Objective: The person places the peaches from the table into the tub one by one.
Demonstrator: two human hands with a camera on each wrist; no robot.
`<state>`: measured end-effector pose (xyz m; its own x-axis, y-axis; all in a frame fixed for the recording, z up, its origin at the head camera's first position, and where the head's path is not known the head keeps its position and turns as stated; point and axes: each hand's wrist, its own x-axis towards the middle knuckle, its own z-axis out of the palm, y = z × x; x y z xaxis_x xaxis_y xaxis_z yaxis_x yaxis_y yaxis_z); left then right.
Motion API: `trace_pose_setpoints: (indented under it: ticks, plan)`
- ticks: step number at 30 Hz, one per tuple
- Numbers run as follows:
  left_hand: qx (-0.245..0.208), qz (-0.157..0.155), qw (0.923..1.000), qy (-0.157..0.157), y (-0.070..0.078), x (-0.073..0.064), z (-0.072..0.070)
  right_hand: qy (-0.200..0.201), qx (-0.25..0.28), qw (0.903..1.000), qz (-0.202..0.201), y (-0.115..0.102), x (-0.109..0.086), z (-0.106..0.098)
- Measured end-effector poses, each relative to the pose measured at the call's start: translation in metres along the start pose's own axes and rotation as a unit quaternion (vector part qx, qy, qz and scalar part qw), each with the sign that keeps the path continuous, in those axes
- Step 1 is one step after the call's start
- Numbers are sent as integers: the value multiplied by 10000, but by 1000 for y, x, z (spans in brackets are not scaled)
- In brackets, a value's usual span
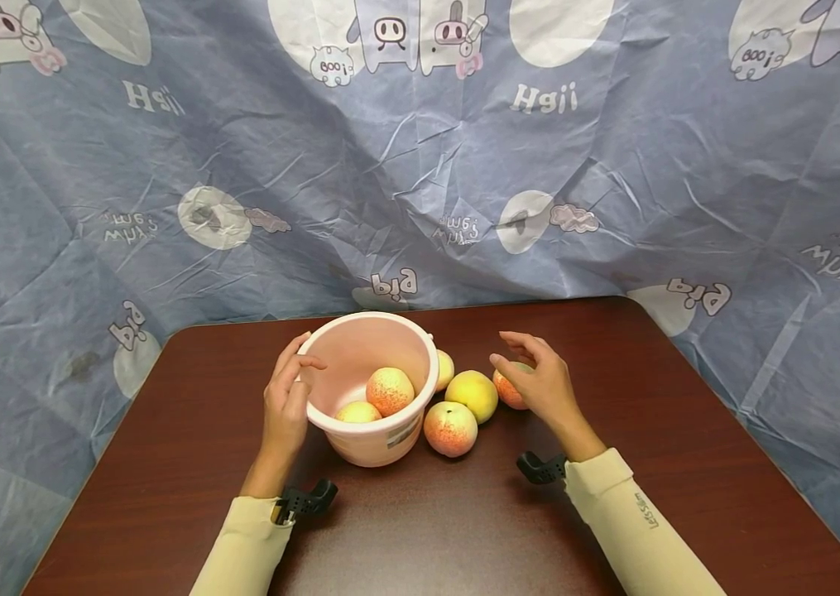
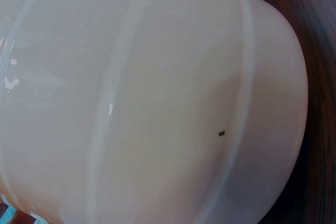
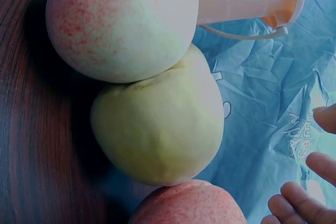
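Note:
A pale pink bucket (image 1: pixel 369 447) stands left of centre on the table, its mouth turned toward me. My left hand (image 1: pixel 287 406) grips its left rim, with fingers bent over the edge. Inside lie two peaches, a red-speckled peach (image 1: pixel 390 391) and a paler peach (image 1: pixel 358 412). My right hand (image 1: pixel 544 387) is raised with thumb and fingers spread apart, holding nothing. Partly behind it sits a reddish peach (image 1: pixel 509 389). Between that peach and the bucket are a yellow peach (image 1: pixel 472 396) and a blushed peach (image 1: pixel 451 429). The bucket's wall (image 2: pixel 157 98) fills the left wrist view.
Another yellowish peach (image 1: pixel 445 370) is partly hidden behind the bucket's right side. Everything stands on a dark brown wooden table (image 1: pixel 434 530). A wrinkled blue cloth (image 1: pixel 420 182) with cartoon prints hangs behind the table. The bucket's thin handle (image 3: pixel 247 35) shows in the right wrist view.

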<state>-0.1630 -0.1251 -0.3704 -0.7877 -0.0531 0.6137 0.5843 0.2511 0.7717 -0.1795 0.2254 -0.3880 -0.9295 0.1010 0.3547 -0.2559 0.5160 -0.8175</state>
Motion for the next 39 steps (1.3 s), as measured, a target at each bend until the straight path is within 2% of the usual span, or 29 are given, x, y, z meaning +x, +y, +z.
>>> trace_pose_setpoints:
  ticks: [16, 39]
  plan:
    - [-24, 3, 10000, 13, 0, 0, 1, 37, 123, 9999, -46, 9, 0, -5]
    - [-90, -44, 9999, 7, 0, 0, 1, -38, -724, 9973, 67, 27, -7, -13]
